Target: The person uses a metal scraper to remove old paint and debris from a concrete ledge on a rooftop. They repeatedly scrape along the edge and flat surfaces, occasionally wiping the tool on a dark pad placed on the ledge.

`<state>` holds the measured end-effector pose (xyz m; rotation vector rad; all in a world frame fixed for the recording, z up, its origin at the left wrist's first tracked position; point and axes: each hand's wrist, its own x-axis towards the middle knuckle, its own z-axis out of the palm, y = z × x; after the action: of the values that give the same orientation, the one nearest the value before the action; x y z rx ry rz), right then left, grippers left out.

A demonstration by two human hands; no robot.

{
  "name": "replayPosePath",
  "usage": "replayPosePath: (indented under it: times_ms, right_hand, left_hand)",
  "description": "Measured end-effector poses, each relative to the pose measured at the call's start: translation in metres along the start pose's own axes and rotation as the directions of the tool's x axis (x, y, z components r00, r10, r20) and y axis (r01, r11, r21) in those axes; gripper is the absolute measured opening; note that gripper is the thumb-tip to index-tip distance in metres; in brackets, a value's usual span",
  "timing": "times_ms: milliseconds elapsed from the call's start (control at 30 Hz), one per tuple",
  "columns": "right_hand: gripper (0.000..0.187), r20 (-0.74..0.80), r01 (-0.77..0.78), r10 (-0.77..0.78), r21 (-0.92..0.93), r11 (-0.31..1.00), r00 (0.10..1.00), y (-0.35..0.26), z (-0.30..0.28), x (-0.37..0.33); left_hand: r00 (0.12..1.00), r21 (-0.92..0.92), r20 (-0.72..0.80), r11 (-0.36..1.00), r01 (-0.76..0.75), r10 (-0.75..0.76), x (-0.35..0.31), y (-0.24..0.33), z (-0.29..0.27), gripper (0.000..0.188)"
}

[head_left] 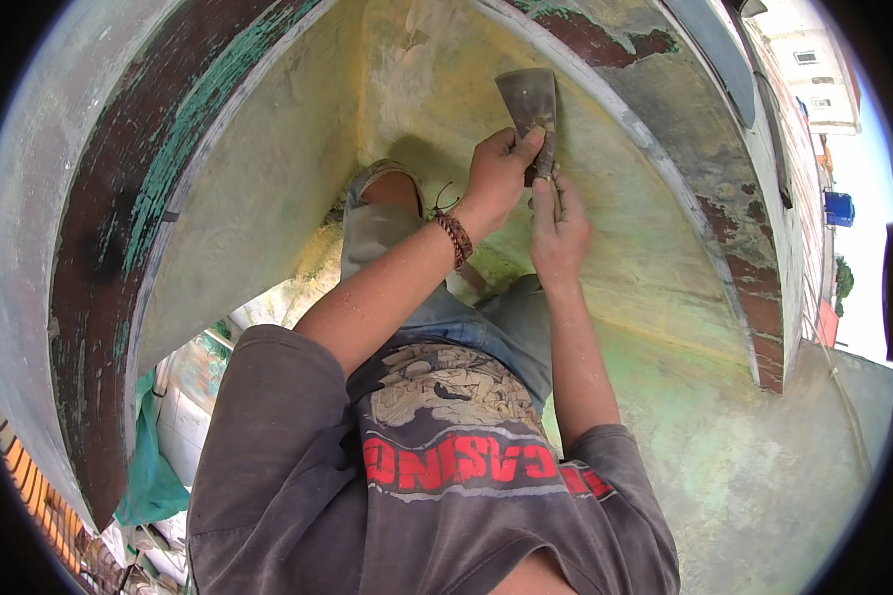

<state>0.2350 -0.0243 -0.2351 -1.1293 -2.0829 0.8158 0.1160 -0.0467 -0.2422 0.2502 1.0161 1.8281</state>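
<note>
Both my hands hold one scraper with a broad, flared, dark metal blade (529, 96). The blade points up and away from me, in front of a yellowish, patchy wall (625, 188). My left hand (498, 177), with a braided bracelet (455, 241) on its wrist, is closed at the neck just below the blade, the thumb lying over it. Lower down, my right hand (562, 230) has its fingers and thumb closed round the handle end. Much of the handle is hidden by my fingers. Whether the blade touches the wall I cannot tell.
Brown boards with peeling turquoise paint (184, 149) curve along the left, and a worn brown and grey edge (739, 238) along the right. My foot (392, 188) stands near the wall corner. Green cloth (154, 476) hangs lower left. A blue tank (839, 208) shows outside.
</note>
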Motion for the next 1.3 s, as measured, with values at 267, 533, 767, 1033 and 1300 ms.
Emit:
replayPosePath:
  times_ms: [267,533,767,1033,1300]
  right_hand:
    - [0.041,0.057,-0.128,0.120,0.169,0.977,0.991,-0.003,0.010,0.003]
    - [0.045,0.469,-0.644,0.576,-0.021,0.765,0.670,0.082,-0.003,-0.083]
    - [0.044,0.494,-0.805,0.638,0.309,0.506,0.591,0.103,-0.007,-0.129]
    - [0.039,0.534,-0.769,0.554,0.413,0.488,0.638,0.123,0.002,-0.128]
    - [0.042,0.552,-0.767,0.541,0.357,0.534,0.634,0.119,-0.008,-0.134]
  left_hand:
    - [0.995,0.054,-0.038,0.995,-0.089,0.091,0.005,0.011,-0.002,0.031]
    - [0.711,0.262,-0.224,0.662,0.702,-0.666,-0.032,-0.094,-0.081,0.046]
    - [0.727,0.335,-0.011,0.683,0.650,-0.686,-0.041,-0.125,-0.093,0.038]
    - [0.826,0.303,-0.041,0.781,0.546,-0.562,-0.041,-0.130,-0.091,0.022]
    - [0.841,0.342,-0.025,0.786,0.515,-0.540,-0.048,-0.129,-0.090,0.026]
